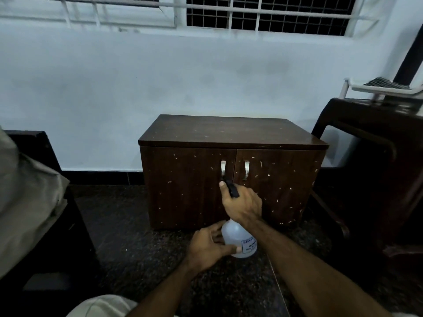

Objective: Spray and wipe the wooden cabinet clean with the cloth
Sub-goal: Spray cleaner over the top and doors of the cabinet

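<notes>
A low dark wooden cabinet (229, 133) with two doors and metal handles stands against the white wall; pale specks dot its top and front. In front of its doors I hold a translucent spray bottle (238, 239) with a black trigger head. My right hand (242, 204) grips the bottle's neck and trigger, the nozzle pointing at the left door near its handle. My left hand (208, 245) cups the bottle's lower body from the left. No cloth is in view.
Dark speckled stone floor (128, 236) lies before the cabinet. A dark piece of furniture with pale fabric (27, 197) on it stands at the left. A dark wooden chair (370, 161) stands close on the right, a white rack (384, 86) above it. A barred window (270, 12) is overhead.
</notes>
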Demonstrator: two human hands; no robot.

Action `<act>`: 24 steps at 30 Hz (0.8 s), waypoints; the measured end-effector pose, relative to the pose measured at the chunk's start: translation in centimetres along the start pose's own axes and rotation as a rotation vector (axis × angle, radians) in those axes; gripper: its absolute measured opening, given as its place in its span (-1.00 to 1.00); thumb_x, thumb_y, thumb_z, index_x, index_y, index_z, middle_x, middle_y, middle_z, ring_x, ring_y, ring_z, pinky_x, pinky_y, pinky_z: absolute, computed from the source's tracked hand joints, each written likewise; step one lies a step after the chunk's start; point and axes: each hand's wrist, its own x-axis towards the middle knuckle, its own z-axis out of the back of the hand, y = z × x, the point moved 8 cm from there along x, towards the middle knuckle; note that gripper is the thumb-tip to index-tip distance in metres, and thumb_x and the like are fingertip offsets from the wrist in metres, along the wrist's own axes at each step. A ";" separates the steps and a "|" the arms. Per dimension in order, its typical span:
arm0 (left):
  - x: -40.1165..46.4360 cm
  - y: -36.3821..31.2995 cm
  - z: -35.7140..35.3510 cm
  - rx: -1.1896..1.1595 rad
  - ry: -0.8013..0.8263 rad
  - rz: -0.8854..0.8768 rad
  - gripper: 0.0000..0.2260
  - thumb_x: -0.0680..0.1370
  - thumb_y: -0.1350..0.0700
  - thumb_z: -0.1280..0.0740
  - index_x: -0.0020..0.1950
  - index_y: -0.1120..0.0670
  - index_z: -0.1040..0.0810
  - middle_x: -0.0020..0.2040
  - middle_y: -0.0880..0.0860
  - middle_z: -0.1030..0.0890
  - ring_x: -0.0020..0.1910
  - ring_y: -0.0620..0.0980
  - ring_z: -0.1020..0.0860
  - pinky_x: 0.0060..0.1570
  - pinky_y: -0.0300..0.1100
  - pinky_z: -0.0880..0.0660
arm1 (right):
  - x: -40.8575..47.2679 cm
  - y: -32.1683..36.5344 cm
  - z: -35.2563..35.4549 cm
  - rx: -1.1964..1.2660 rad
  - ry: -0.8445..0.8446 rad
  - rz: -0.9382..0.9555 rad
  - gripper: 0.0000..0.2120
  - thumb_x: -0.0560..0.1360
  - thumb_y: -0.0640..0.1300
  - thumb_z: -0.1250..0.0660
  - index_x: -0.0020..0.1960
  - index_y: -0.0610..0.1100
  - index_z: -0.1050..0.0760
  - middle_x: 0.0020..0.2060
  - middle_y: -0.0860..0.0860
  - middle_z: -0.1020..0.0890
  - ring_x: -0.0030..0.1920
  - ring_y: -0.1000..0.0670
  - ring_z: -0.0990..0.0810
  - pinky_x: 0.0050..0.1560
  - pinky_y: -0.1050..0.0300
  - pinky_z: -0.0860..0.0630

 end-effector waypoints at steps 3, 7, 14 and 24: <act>0.3 -0.3 -0.7 0.018 0.012 -0.013 -0.40 0.28 0.07 -0.70 0.26 -0.18 -0.60 0.13 -0.15 -0.73 0.11 -0.17 -0.69 0.13 -0.11 -0.65 | -0.2 -1.8 0.6 0.046 0.002 -0.072 -0.50 0.59 0.35 -0.05 -0.30 0.03 -0.41 -0.42 0.10 -0.55 -0.32 0.05 -0.55 -0.18 0.12 -0.42; 0.9 -0.8 -2.2 0.046 0.061 -0.016 -0.41 0.28 0.06 -0.71 0.24 -0.22 -0.60 0.12 -0.18 -0.73 0.11 -0.20 -0.69 0.12 -0.17 -0.65 | -0.6 -4.4 1.6 0.089 -0.036 -0.145 -0.43 0.58 0.38 -0.04 -0.21 -0.02 -0.56 -0.37 0.09 -0.63 -0.29 0.07 -0.60 -0.18 0.13 -0.43; 1.8 -1.9 -4.8 0.060 0.120 -0.021 -0.35 0.29 0.06 -0.70 0.35 -0.04 -0.61 0.13 -0.12 -0.73 0.11 -0.17 -0.69 0.14 -0.11 -0.65 | 0.0 -6.1 3.7 0.000 -0.056 -0.123 -0.41 0.60 0.34 -0.05 -0.33 -0.06 -0.50 -0.47 0.06 -0.58 -0.37 0.05 -0.58 -0.20 0.12 -0.49; 0.9 0.5 -6.3 0.266 0.120 0.042 -0.28 0.22 -0.30 -0.63 0.34 -0.19 -0.56 0.16 -0.24 -0.68 0.12 -0.29 -0.63 0.13 -0.20 -0.63 | -1.9 -8.4 1.1 0.063 -0.045 -0.184 -0.39 0.54 0.44 0.02 -0.20 0.00 -0.56 -0.34 0.08 -0.64 -0.22 0.00 -0.64 -0.03 0.01 -0.56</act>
